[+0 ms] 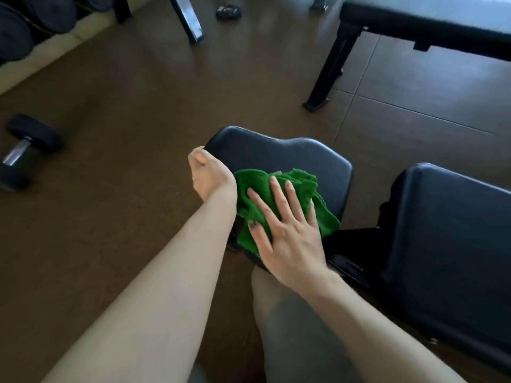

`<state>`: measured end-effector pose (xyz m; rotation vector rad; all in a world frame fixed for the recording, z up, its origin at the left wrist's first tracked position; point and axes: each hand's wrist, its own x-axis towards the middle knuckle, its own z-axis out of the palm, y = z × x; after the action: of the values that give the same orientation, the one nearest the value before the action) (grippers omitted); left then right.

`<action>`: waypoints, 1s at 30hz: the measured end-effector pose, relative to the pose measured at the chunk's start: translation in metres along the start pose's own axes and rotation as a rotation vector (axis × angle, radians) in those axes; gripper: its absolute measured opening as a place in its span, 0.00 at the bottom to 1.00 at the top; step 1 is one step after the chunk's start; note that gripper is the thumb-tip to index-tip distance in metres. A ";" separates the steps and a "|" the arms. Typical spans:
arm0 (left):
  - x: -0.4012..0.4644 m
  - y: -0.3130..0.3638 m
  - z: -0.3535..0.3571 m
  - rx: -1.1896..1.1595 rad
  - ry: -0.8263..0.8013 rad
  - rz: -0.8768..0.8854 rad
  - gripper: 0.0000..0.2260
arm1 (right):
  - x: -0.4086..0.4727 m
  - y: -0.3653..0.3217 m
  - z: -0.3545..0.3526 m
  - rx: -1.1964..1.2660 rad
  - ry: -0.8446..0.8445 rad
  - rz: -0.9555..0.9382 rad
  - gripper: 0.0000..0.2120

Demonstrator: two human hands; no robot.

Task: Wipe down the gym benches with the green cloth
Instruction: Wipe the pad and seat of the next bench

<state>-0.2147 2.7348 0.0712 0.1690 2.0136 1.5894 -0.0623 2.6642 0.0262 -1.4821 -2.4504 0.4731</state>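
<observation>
A crumpled green cloth [257,194] lies on the near half of a black padded bench seat [276,154]. My right hand [287,233] presses flat on the cloth with its fingers spread and straight. My left hand [210,174] holds the seat's left edge, fingers curled over the rim and out of sight. The bench's long black back pad [448,239] stretches away on the right.
A black dumbbell [25,150] lies on the brown floor at the left. A second black bench [420,23] on slanted legs stands at the back right. Weight plates [36,17] stack at the top left, and a small dark object [228,11] lies on the floor at the top.
</observation>
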 end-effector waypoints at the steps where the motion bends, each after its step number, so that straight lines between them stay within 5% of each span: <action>1: 0.002 -0.001 0.002 -0.022 0.026 -0.001 0.18 | 0.020 0.003 -0.004 0.022 0.014 0.010 0.26; 6: 0.007 -0.006 0.001 0.021 -0.002 -0.019 0.15 | 0.111 0.033 -0.025 0.181 0.057 0.334 0.26; 13: 0.007 -0.010 0.000 0.047 0.017 0.035 0.19 | 0.026 0.039 -0.004 0.374 0.141 0.704 0.27; 20: 0.004 -0.007 -0.005 0.065 -0.028 0.047 0.19 | -0.048 0.003 0.012 0.678 0.226 0.774 0.29; 26: 0.007 -0.005 -0.010 0.138 -0.084 0.051 0.20 | 0.021 0.040 -0.010 0.571 0.150 0.958 0.30; 30: 0.005 -0.003 -0.014 0.193 -0.144 0.047 0.21 | -0.003 0.016 -0.003 0.355 0.069 0.743 0.28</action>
<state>-0.2251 2.7239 0.0687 0.3948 2.0605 1.3674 -0.0472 2.6686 0.0226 -2.1395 -1.5736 0.9079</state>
